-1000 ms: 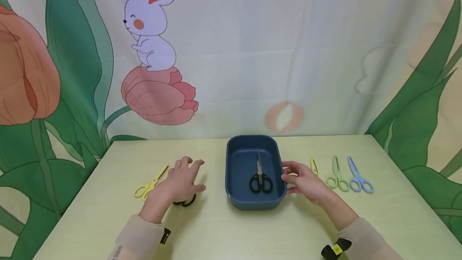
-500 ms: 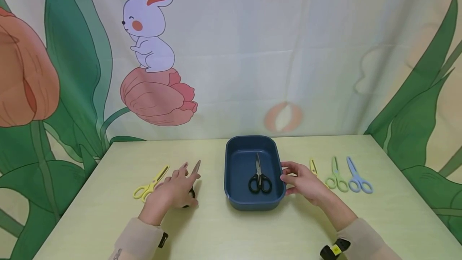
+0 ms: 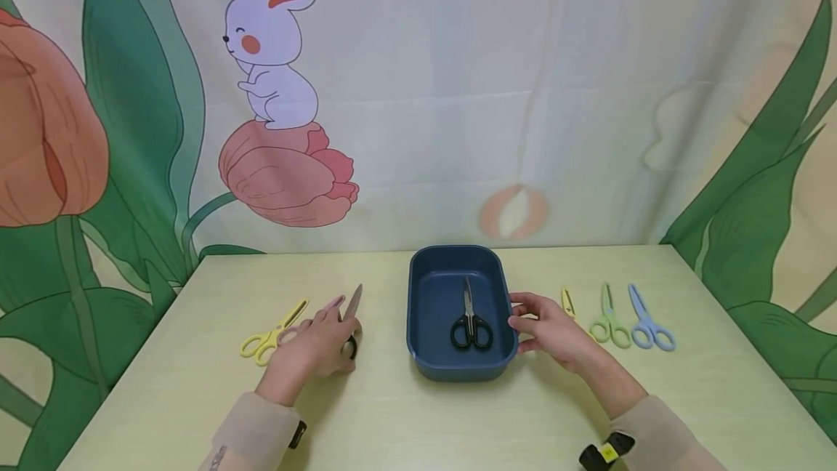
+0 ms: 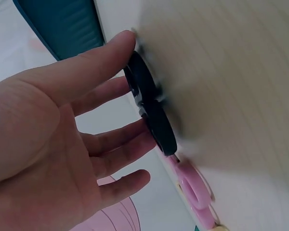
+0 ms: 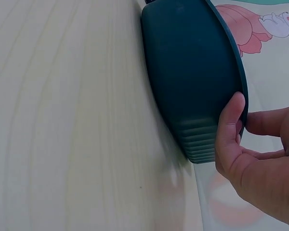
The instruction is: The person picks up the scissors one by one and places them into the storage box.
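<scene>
My left hand [image 3: 307,351] holds a pair of black-handled scissors [image 3: 354,302] on the left of the table. The blades point up and away, past the fingers. In the left wrist view, the thumb and fingertips pinch the black handles [image 4: 142,79]. Pink scissors [image 4: 195,187] lie close by, mostly hidden under this hand in the head view. My right hand [image 3: 549,329] grips the right-side rim of a dark blue tray [image 3: 462,373], thumb and fingers on either side of the edge in the right wrist view. Another pair of black-handled scissors [image 3: 469,325] lies inside the tray.
Yellow scissors [image 3: 264,344] lie left of my left hand. Beyond my right hand are small yellow scissors [image 3: 568,302], partly covered by it, then green scissors [image 3: 609,322] and blue scissors [image 3: 647,327]. A printed cloth [image 3: 418,93] hangs behind the table.
My left hand has come down from spread fingers over the black-handled scissors to pinching their handles; the blades now show beyond the fingers. My right hand and the tray stay put.
</scene>
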`<state>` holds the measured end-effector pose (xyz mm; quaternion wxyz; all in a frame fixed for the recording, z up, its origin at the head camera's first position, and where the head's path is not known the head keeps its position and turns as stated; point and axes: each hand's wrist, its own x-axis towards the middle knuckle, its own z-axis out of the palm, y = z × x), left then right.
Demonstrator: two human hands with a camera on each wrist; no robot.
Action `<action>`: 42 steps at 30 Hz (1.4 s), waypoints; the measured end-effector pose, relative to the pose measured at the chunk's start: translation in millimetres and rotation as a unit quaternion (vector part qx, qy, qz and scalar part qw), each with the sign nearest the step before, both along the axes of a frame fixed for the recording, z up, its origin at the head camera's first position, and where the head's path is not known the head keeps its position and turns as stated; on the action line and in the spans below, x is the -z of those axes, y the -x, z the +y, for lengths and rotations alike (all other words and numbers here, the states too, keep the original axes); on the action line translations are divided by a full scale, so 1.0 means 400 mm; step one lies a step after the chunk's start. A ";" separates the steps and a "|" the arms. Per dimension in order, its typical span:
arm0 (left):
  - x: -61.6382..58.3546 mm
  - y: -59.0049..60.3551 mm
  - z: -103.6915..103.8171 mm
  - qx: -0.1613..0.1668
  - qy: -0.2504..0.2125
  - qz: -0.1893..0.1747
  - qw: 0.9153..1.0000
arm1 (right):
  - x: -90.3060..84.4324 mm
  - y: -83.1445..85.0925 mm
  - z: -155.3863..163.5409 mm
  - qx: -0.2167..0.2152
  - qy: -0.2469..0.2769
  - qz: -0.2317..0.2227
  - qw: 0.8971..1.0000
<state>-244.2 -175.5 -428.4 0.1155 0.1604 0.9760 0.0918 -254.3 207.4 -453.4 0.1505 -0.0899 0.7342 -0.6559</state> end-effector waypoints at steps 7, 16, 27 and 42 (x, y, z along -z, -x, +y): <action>0.008 0.011 0.002 0.004 -0.005 0.012 1.000 | -0.002 -0.001 -0.001 -0.001 0.003 0.002 1.000; 0.003 0.014 0.000 0.007 -0.009 0.004 1.000 | -0.004 0.003 0.000 0.001 0.001 0.000 1.000; 0.021 0.021 0.007 -0.010 -0.019 0.008 1.000 | 0.001 0.000 0.000 0.000 0.004 -0.002 1.000; 0.017 0.027 0.020 -0.045 -0.052 0.016 0.998 | 0.012 0.007 0.005 0.001 0.000 -0.002 1.000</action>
